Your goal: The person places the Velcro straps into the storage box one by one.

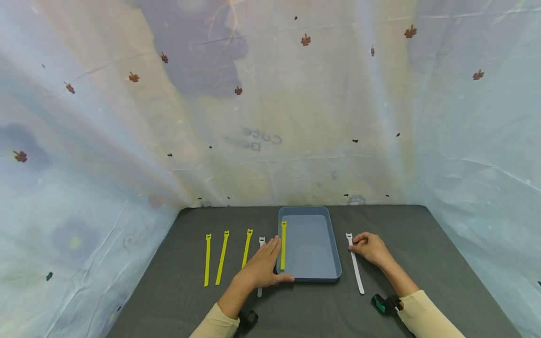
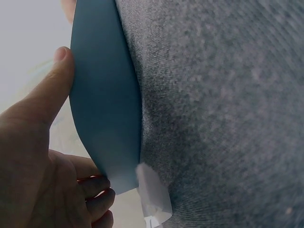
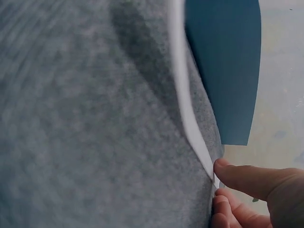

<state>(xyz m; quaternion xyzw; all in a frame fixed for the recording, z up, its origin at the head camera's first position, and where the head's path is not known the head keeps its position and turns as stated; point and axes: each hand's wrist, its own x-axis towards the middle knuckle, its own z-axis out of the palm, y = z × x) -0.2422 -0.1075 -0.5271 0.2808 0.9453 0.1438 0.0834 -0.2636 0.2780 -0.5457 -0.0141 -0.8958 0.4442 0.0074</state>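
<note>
A pale, creased sheet [image 1: 279, 117] printed with brown leaves hangs behind a dark grey table [image 1: 380, 220], and we see a shallow blue-grey tray [image 1: 308, 244] at its middle. Right of the tray is a slim white strap [image 1: 356, 272], flat, with a slotted head at the far end and a rounded tail. The right grip [image 1: 372, 249] pinches it near the head, thumb and finger together. The left grip [image 1: 264, 265] rests at the tray's left side, thumb and fingers apart. A second white strap [image 1: 261, 241] passes partly hidden beneath it. Three yellow straps [image 1: 222, 258] lie farther left, and another yellow strap [image 1: 283, 246] lies inside the tray's left side. On the sheet we make out faint reversed lettering [image 1: 255, 137], apparently "Be Cute"; we read none on the straps.
</note>
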